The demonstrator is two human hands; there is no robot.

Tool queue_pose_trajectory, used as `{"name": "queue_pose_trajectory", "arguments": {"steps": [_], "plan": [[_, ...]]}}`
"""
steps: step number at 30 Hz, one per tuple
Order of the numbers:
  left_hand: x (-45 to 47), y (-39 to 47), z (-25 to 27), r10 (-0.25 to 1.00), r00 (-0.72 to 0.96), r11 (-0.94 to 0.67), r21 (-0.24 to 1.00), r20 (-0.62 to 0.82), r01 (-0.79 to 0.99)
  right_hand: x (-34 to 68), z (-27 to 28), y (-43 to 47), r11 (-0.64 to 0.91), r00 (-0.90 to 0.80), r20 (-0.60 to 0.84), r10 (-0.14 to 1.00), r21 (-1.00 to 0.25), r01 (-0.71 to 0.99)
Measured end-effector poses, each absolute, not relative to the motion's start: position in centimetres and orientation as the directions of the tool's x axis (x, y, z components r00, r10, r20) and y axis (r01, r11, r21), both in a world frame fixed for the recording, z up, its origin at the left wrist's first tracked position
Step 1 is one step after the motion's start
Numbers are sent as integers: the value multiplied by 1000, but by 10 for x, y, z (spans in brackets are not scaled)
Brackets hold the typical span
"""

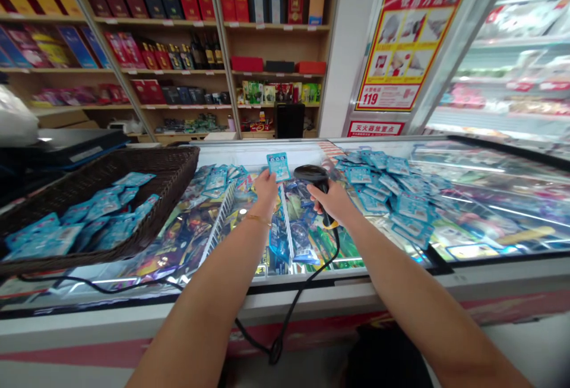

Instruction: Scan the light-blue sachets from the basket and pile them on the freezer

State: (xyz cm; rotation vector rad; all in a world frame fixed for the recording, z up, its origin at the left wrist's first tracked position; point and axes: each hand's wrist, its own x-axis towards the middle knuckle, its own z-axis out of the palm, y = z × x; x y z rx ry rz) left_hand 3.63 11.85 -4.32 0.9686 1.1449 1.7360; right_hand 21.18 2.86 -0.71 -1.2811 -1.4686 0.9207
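My left hand [266, 187] pinches the lower left edge of a small blue packet [278, 166], held up over the glass-topped freezer [312, 284]. In my right hand [332, 199] is a black handheld barcode scanner [312, 172], its head turned toward the packet but apart from it. A black cable [289, 315] hangs from the scanner's handle and loops down in front of the freezer. To the right lies a loose pile of similar blue packets [392, 183] on the glass. A smaller group of blue packets [217, 179] lies left of my left hand.
A dark woven basket [178, 189] with several blue packets stands at the left, beside a black device [84, 145]. Behind the freezer are shelves [276, 32] of boxes and bottles. A red and yellow poster [401, 32] hangs beside a lit display cooler [521, 79].
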Motion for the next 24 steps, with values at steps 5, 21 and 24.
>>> {"name": "queue_pose_trajectory", "arguments": {"steps": [5, 21, 24], "plan": [[29, 122, -47, 922, -373, -231, 922, 106, -309, 207, 1, 20, 153, 5, 162, 987, -942, 300], [31, 118, -48, 932, -335, -239, 930, 138, -281, 203, 14, 7, 131, -11, 134, 991, -943, 306], [31, 119, -47, 934, -330, -235, 929, 135, -286, 204, 13, 9, 122, -3, 128, 992, -936, 329]]}}
